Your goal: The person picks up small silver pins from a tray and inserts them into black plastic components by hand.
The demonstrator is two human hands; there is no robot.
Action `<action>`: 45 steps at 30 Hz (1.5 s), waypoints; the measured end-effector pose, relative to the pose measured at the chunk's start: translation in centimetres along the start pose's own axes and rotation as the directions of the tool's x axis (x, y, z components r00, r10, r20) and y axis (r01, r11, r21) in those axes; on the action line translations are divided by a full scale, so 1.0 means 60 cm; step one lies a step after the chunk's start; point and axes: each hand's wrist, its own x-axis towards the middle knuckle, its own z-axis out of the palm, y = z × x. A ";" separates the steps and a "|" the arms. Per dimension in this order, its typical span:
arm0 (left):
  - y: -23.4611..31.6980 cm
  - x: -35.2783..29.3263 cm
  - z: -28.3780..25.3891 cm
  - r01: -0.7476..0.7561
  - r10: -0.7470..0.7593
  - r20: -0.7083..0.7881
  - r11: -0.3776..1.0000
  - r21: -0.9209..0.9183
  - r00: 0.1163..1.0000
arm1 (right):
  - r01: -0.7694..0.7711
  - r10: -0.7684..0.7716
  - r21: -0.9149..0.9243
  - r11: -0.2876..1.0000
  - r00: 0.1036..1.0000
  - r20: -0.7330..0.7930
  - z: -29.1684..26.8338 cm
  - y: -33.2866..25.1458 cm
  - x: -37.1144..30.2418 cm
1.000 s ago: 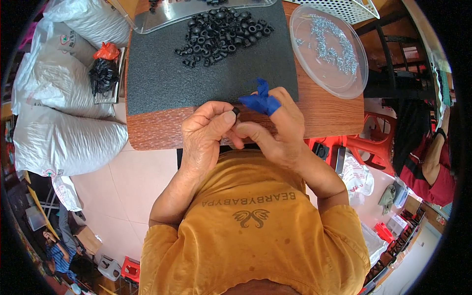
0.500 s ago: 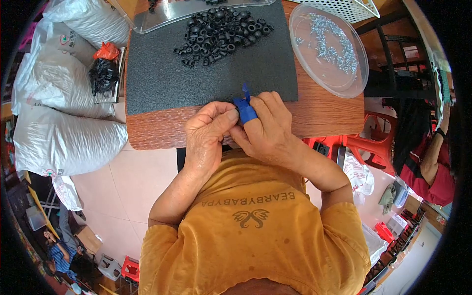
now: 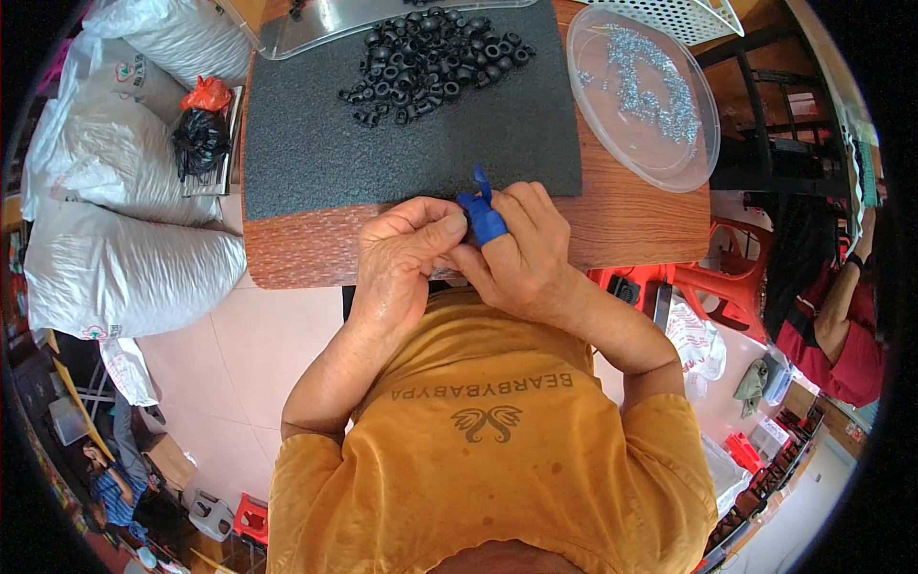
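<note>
Close together at the table's near edge, my left hand (image 3: 409,247) and my right hand (image 3: 528,241) meet at the fingertips. The thumb and forefinger of my left hand are pressed together, and what they pinch is too small or hidden to name. Blue tape (image 3: 486,220) wraps my right forefinger, with a loose end sticking up; the fingers of that hand are curled, their grip hidden. Beyond my hands lies a dark textured mat (image 3: 316,143), bearing a heap of small black ring-shaped and domed parts (image 3: 430,62).
A round clear lid (image 3: 645,163) with many small shiny bits rests at the wooden table's (image 3: 650,225) right side. A clear tray (image 3: 335,38) and a white perforated basket (image 3: 660,17) stand at the back. White sacks (image 3: 134,258) are piled left; a red stool (image 3: 732,277) stands right, near another person.
Both hands stay joined at nearly the same place, with only slight finger movement. The whole view has shifted a little.
</note>
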 end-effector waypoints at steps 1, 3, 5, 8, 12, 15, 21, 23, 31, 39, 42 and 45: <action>-0.004 0.001 -0.002 0.006 -0.007 -0.004 1.000 -0.022 1.000 | -0.002 0.002 -0.001 1.000 1.000 0.000 -0.001 0.000 0.000; -0.008 0.002 -0.004 0.014 -0.014 -0.006 0.999 -0.044 1.000 | -0.042 0.043 0.039 0.998 0.999 -0.007 -0.003 -0.002 0.002; -0.011 0.000 -0.006 -0.026 0.024 -0.032 0.998 -0.059 0.999 | -0.052 0.052 0.046 0.998 0.999 -0.011 -0.003 -0.002 0.000; -0.010 0.001 -0.004 -0.043 0.042 -0.049 0.999 -0.024 0.998 | -0.052 0.052 0.037 0.998 0.999 -0.008 -0.003 0.001 -0.002; -0.008 -0.001 -0.002 -0.091 0.096 -0.036 0.988 0.123 0.995 | -0.019 0.019 0.004 1.000 1.000 -0.018 -0.002 0.003 -0.001; -0.008 -0.002 0.000 -0.131 0.142 -0.045 0.974 0.182 0.989 | 0.034 -0.033 -0.054 0.998 0.999 0.020 -0.005 0.001 0.001; 0.007 0.005 0.003 -0.107 0.109 0.012 0.943 0.316 0.994 | 0.046 -0.046 -0.089 0.995 0.999 0.003 -0.004 0.002 0.000; 0.007 0.011 -0.001 -0.086 0.077 0.043 0.953 0.291 0.996 | 0.027 -0.027 -0.077 0.997 1.000 -0.001 -0.003 0.002 -0.002; -0.002 0.009 0.007 -0.076 0.075 0.026 0.996 0.039 0.997 | -0.218 0.213 0.147 0.965 0.976 0.045 -0.010 0.001 -0.003; -0.010 0.011 0.005 -0.180 0.184 -0.004 0.962 0.205 0.983 | -0.190 0.187 0.074 0.979 0.982 0.038 -0.010 -0.005 0.001; -0.011 0.011 0.003 -0.246 0.254 0.004 0.934 0.258 0.967 | -0.290 0.269 0.241 0.926 0.956 0.117 -0.019 -0.005 0.003; -0.007 0.009 0.001 -0.208 0.202 0.054 0.965 0.160 0.978 | -0.353 0.291 0.336 0.873 0.931 0.221 -0.035 0.001 0.010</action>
